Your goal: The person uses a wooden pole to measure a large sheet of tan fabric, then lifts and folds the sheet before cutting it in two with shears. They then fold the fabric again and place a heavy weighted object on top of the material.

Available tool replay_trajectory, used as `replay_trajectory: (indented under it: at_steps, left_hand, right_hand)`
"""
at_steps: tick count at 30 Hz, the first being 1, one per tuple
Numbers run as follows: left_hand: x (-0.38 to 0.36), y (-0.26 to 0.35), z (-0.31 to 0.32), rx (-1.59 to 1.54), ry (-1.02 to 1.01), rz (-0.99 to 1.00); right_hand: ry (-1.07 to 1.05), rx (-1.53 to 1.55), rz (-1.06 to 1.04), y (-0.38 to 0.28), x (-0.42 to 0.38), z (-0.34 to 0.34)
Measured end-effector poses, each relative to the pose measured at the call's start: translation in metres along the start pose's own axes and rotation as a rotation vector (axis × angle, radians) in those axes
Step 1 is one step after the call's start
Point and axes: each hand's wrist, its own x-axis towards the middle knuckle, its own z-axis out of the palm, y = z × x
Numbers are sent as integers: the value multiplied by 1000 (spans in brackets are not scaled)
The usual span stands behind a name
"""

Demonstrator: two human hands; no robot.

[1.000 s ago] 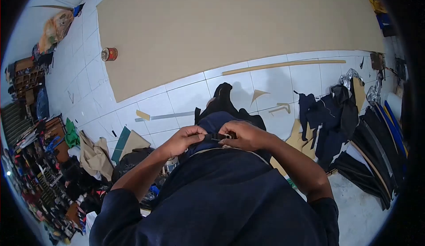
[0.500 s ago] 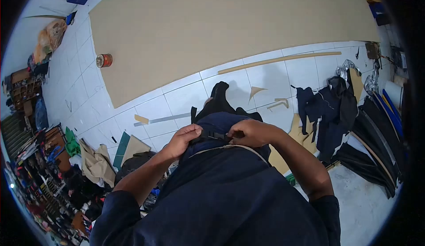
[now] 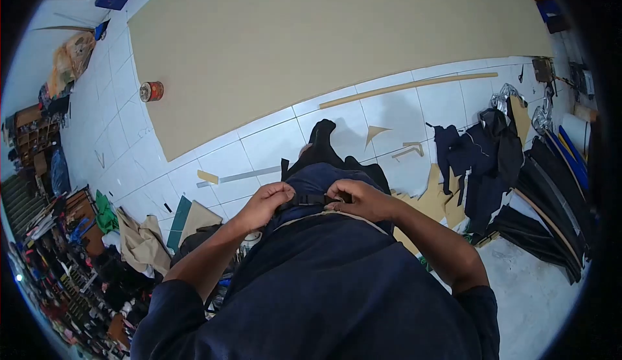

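Across the waist runs a black strap with a buckle (image 3: 312, 199), above the hem of a dark blue shirt (image 3: 337, 276). My left hand (image 3: 267, 204) pinches the strap's left end between thumb and fingers. On the right side, my right hand (image 3: 359, 199) has its fingers curled at the strap beside the buckle. A light cord (image 3: 291, 221) lies along the waist just below both hands. One dark shoe (image 3: 322, 130) shows beyond the waist on the tiled floor.
A large brown sheet (image 3: 324, 29) covers the floor ahead, with a red tin (image 3: 151, 91) at its left edge. A long brown strip (image 3: 408, 88) lies along its near side. Dark fabric (image 3: 479, 159) and cardboard pieces (image 3: 431, 198) are at right; cluttered shelves (image 3: 58, 256) at left.
My right hand has shifted slightly left along the strap, nearer my left hand. The view has moved very little.
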Motion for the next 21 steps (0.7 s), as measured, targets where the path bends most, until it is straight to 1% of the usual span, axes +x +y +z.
replay_trajectory:
  at_steps: [1,4,7,10,11,12,15,17,21]
  left_hand:
    - [-1,0,-4,111,-26,-24]
    - [-6,3,2,99,22,36]
    - [-12,24,4,151,-35,-78]
    - [-13,31,-2,142,-117,-144]
    - [-12,32,-3,151,-113,-141]
    - [-10,30,-2,92,-94,-148]
    - [-7,22,4,-79,-57,-154]
    - [-9,18,8,-190,-52,-133]
    - [-8,12,-1,-102,-59,-113]
  right_hand:
    - [8,-11,-9,-1,-1,2]
    - [15,-33,-17,-6,2,5]
    - [-10,-32,31,-9,4,5]
    - [-55,-59,62,-12,5,6]
    - [-71,-97,60,-18,5,5]
    - [-84,-136,57,-23,6,3]
    - [-140,-274,30,-23,9,0]
    - [-139,-302,-60,-18,10,-2]
    - [-65,-304,-181,-15,10,6]
